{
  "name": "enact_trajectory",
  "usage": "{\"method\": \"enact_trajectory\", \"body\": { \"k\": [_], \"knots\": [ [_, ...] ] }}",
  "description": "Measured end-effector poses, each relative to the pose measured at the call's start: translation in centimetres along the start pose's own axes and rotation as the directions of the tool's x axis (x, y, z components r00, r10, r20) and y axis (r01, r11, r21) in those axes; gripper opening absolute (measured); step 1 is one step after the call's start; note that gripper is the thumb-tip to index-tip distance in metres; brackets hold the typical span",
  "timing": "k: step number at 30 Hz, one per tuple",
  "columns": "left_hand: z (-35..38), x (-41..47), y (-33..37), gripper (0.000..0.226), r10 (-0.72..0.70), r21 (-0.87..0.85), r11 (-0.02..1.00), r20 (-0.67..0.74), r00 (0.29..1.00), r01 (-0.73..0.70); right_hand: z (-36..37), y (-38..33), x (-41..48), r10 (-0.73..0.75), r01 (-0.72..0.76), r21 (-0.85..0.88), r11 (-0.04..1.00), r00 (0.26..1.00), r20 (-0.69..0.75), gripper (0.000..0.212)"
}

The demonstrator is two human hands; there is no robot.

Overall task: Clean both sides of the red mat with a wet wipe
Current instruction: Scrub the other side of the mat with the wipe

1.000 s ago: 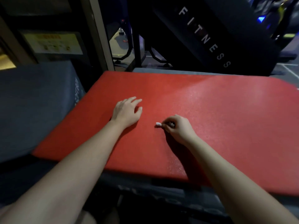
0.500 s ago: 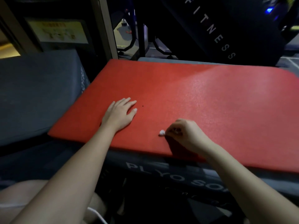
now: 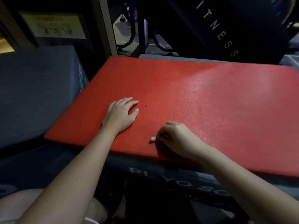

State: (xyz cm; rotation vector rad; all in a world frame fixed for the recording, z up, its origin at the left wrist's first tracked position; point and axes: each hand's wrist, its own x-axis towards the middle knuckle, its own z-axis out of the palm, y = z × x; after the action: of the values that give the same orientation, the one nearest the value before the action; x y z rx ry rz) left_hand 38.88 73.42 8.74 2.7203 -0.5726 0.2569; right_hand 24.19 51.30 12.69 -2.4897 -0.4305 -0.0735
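Right now my right hand [image 3: 174,138] pinches a small wadded wipe [image 3: 153,139] onto the red mat [image 3: 202,97] near its front edge. My left hand [image 3: 120,114] lies flat on the mat just beside it, fingers straight.

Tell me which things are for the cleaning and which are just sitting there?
For the job:
red mat
wet wipe, pinched in the right hand
left hand, resting flat on the mat

Just sitting there:
grey box under the mat
grey pad to the left
yellow sign
black panel with white letters, behind
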Motion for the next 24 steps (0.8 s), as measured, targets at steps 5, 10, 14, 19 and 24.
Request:
{"method": "enact_trajectory", "body": {
  "k": [5,10,14,19,24],
  "knots": [
    [0.1,0.1,0.1,0.042,-0.005,0.0,1.0,-0.027,1.0,0.005,-0.6,0.2,0.0,-0.056,0.056,0.0,0.998,0.995,0.08,0.029],
    [0.0,0.1,0.2,0.041,-0.006,-0.002,1.0,-0.022,1.0,0.006,-1.9,5.0,6.9,0.117,-0.135,-0.117,0.984,0.982,-0.148,0.015],
    [0.4,0.2,0.0,0.045,-0.003,0.013,1.0,-0.019,1.0,0.003,-3.2,4.1,6.3,0.102,-0.094,-0.078,0.992,0.99,0.099,0.015],
    [0.6,0.4,0.0,0.044,-0.012,0.035,0.999,0.01,1.0,0.012,-2.9,5.6,8.8,0.008,-0.003,-0.124,0.992,0.999,0.047,0.008],
    [0.4,0.4,-0.1,0.044,-0.015,0.036,0.999,0.038,0.999,0.013,-3.7,7.2,12.4,0.155,-0.169,-0.166,0.972,0.983,-0.094,0.013]
  ]
}}
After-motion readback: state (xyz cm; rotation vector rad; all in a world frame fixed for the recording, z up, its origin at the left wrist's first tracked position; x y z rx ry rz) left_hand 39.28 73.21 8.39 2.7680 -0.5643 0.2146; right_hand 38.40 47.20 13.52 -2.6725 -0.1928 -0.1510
